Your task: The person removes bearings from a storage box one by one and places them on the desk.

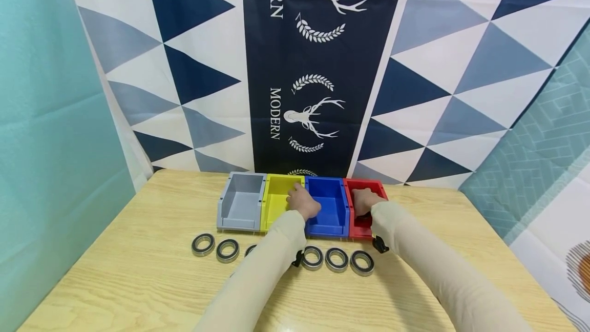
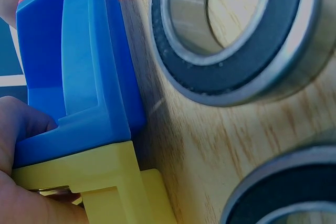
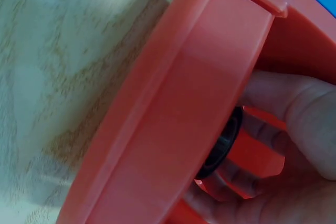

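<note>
My left hand [image 1: 303, 203] is at the join between the yellow bin [image 1: 272, 181] and the blue bin [image 1: 328, 230]. In the left wrist view its thumb hooks inside the blue bin and its fingers reach into the yellow one, so it grips their adjoining side walls. Inside the red bin [image 1: 380, 188], my right hand [image 1: 366, 200] holds a dark ring-shaped bearing [image 3: 224, 142] between thumb and fingers. The bin's front wall covers part of that bearing. Whether it touches the bin floor I cannot tell.
A grey bin [image 1: 241, 223] stands left of the yellow one, all joined in a row near the table's back edge. Several bearings [image 1: 361, 272] lie flat in a line before the bins on the wooden table [image 1: 138, 270]; my left forearm hides some. A patterned cloth [image 1: 203, 65] hangs behind.
</note>
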`<action>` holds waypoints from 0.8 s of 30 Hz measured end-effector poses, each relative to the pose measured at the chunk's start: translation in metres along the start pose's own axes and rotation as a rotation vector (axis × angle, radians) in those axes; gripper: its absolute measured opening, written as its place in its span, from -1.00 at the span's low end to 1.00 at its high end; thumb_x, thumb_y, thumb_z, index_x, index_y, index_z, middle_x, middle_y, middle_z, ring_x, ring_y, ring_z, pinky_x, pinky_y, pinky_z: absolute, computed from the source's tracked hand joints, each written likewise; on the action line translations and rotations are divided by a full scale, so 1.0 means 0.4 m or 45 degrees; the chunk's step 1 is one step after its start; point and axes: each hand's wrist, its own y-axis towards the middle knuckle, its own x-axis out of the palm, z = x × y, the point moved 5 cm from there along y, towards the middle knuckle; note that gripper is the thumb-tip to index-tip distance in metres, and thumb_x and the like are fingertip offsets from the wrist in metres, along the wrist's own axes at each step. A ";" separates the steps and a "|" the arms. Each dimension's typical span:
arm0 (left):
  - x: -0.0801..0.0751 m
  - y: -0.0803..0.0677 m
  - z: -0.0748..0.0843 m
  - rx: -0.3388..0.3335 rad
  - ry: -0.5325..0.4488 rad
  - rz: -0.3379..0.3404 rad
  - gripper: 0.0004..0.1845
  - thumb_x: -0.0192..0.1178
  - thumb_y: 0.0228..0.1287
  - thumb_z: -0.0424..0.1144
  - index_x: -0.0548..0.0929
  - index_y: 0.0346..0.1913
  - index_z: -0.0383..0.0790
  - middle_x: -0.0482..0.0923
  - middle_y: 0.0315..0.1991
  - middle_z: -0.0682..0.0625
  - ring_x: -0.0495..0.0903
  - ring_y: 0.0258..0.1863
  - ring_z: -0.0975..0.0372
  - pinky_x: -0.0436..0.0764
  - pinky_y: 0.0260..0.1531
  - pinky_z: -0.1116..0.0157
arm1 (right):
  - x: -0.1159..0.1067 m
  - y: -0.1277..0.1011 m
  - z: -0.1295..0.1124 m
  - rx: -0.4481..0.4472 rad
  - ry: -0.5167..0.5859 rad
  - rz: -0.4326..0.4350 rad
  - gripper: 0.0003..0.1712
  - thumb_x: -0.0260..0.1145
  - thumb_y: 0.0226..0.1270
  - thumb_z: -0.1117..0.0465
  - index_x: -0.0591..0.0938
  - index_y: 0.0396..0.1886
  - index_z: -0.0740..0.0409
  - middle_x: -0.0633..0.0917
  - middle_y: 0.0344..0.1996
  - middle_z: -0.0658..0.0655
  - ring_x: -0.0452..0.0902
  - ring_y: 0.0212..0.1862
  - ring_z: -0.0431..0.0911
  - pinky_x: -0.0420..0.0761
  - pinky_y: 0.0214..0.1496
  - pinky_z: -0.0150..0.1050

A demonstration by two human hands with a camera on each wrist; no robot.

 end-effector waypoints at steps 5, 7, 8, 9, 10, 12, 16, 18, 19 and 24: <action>0.001 -0.002 0.004 -0.001 -0.008 -0.004 -0.19 0.33 0.06 -0.24 0.15 0.33 -0.33 0.36 0.16 -0.33 0.40 0.07 -0.11 0.50 0.15 -0.01 | 0.007 0.000 0.006 -0.020 0.033 0.013 -0.49 0.29 0.11 0.26 0.48 0.10 0.26 0.63 -0.07 0.33 0.52 -0.15 0.13 0.54 0.14 0.17; 0.002 -0.002 0.005 0.001 -0.005 -0.002 -0.19 0.33 0.06 -0.24 0.15 0.33 -0.33 0.36 0.15 -0.33 0.40 0.07 -0.11 0.50 0.15 -0.01 | 0.011 -0.003 0.011 -0.011 0.066 0.020 -0.45 0.27 0.14 0.26 0.45 0.17 0.26 0.61 -0.04 0.35 0.52 -0.13 0.15 0.53 0.14 0.20; 0.002 -0.003 0.005 0.001 -0.004 0.000 -0.20 0.33 0.06 -0.24 0.16 0.33 -0.33 0.36 0.15 -0.33 0.40 0.06 -0.11 0.50 0.15 0.00 | 0.012 -0.005 0.012 -0.011 0.076 0.026 -0.41 0.27 0.14 0.25 0.42 0.21 0.27 0.60 0.00 0.37 0.51 -0.11 0.17 0.52 0.14 0.22; 0.002 -0.004 0.005 0.000 0.000 0.003 -0.20 0.34 0.06 -0.24 0.16 0.32 -0.33 0.36 0.14 -0.33 0.40 0.05 -0.10 0.50 0.16 0.00 | 0.014 -0.006 0.013 -0.009 0.083 0.032 -0.38 0.28 0.14 0.24 0.41 0.24 0.27 0.57 0.03 0.39 0.51 -0.08 0.21 0.51 0.14 0.24; 0.003 -0.004 0.005 0.000 0.002 0.004 -0.20 0.34 0.06 -0.24 0.16 0.32 -0.33 0.36 0.14 -0.33 0.40 0.04 -0.10 0.50 0.16 0.00 | 0.015 -0.008 0.014 -0.007 0.088 0.037 -0.34 0.28 0.14 0.23 0.38 0.27 0.27 0.54 0.06 0.41 0.49 -0.04 0.24 0.49 0.15 0.27; 0.002 -0.005 0.006 -0.005 0.003 0.006 -0.21 0.34 0.07 -0.24 0.17 0.31 -0.32 0.37 0.13 -0.32 0.40 0.02 -0.08 0.50 0.17 0.01 | 0.016 -0.011 0.015 -0.013 0.084 0.058 -0.27 0.29 0.14 0.20 0.34 0.32 0.28 0.47 0.13 0.45 0.44 0.04 0.32 0.45 0.16 0.32; 0.000 -0.007 0.006 -0.007 -0.003 0.004 -0.22 0.33 0.08 -0.24 0.17 0.32 -0.31 0.37 0.13 -0.31 0.40 0.02 -0.07 0.50 0.17 0.01 | 0.019 -0.016 0.014 -0.047 0.055 0.100 -0.21 0.31 0.12 0.18 0.30 0.36 0.30 0.39 0.19 0.47 0.34 0.13 0.40 0.40 0.19 0.37; -0.002 -0.007 0.005 -0.007 -0.003 0.003 -0.22 0.33 0.08 -0.24 0.17 0.31 -0.32 0.37 0.13 -0.31 0.40 0.02 -0.07 0.50 0.17 0.01 | 0.019 -0.019 0.012 -0.072 0.035 0.121 -0.20 0.31 0.12 0.19 0.30 0.37 0.31 0.39 0.21 0.46 0.33 0.15 0.40 0.40 0.20 0.36; -0.002 -0.008 0.005 -0.006 -0.005 0.000 -0.23 0.33 0.08 -0.24 0.17 0.31 -0.32 0.37 0.13 -0.32 0.40 0.03 -0.08 0.50 0.17 0.01 | 0.018 -0.021 0.011 -0.085 0.024 0.133 -0.20 0.32 0.12 0.20 0.30 0.37 0.31 0.39 0.22 0.45 0.32 0.15 0.40 0.40 0.20 0.36; -0.003 -0.007 0.003 -0.006 -0.002 -0.005 -0.22 0.32 0.08 -0.24 0.16 0.31 -0.33 0.36 0.14 -0.32 0.40 0.04 -0.09 0.51 0.15 0.00 | 0.004 -0.037 0.001 -0.174 -0.048 0.214 -0.27 0.31 0.11 0.24 0.37 0.31 0.33 0.44 0.18 0.42 0.34 0.14 0.34 0.37 0.23 0.30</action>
